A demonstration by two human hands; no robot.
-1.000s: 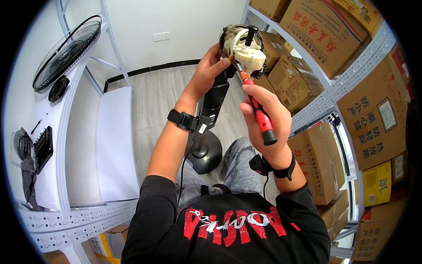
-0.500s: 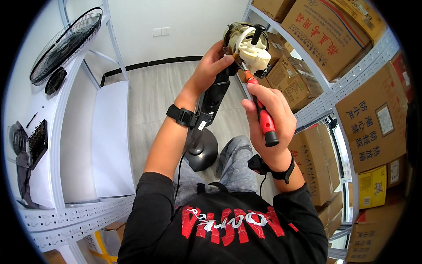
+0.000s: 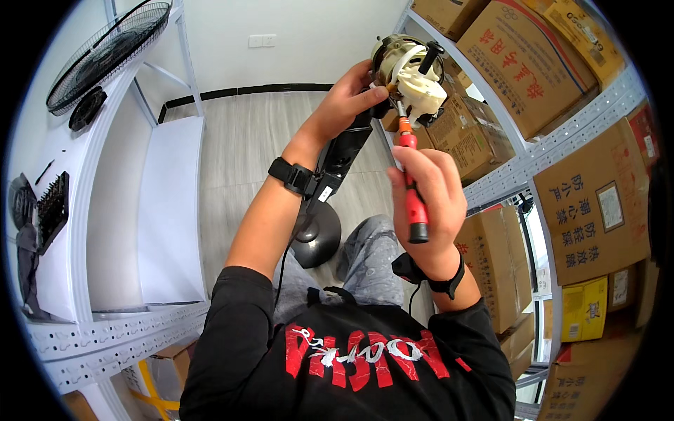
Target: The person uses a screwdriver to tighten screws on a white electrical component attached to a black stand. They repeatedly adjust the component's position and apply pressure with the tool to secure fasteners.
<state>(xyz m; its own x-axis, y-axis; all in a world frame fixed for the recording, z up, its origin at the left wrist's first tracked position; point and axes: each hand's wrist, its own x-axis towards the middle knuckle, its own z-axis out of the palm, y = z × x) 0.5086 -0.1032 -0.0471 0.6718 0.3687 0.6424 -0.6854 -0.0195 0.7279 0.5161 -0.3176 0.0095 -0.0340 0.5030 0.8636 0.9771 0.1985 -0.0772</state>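
My left hand point(image 3: 344, 105) grips the side of a fan motor point(image 3: 390, 59), which has a cream plastic gear housing point(image 3: 425, 91) and a black knob on top. My right hand point(image 3: 439, 196) is closed on a red-and-black screwdriver point(image 3: 411, 194), whose orange collar and metal shank point up to the lower left of the housing; the exact tip is hard to make out. Below the motor a black stand point(image 3: 337, 165) runs down to a round black base point(image 3: 312, 245) on the floor between my left forearm and my legs.
At left, a white shelf point(image 3: 102, 175) holds a wire-caged fan part point(image 3: 105, 52), a small black part point(image 3: 88, 112) and a black bit set point(image 3: 53, 210). A lower white board point(image 3: 168, 210) lies beside it. Cardboard boxes point(image 3: 512, 56) fill metal racks at right.
Both my hands, the motor and the screwdriver have shifted slightly right in view, with the motor also a little higher. The screwdriver stands more upright, its handle end slightly lower and further left.
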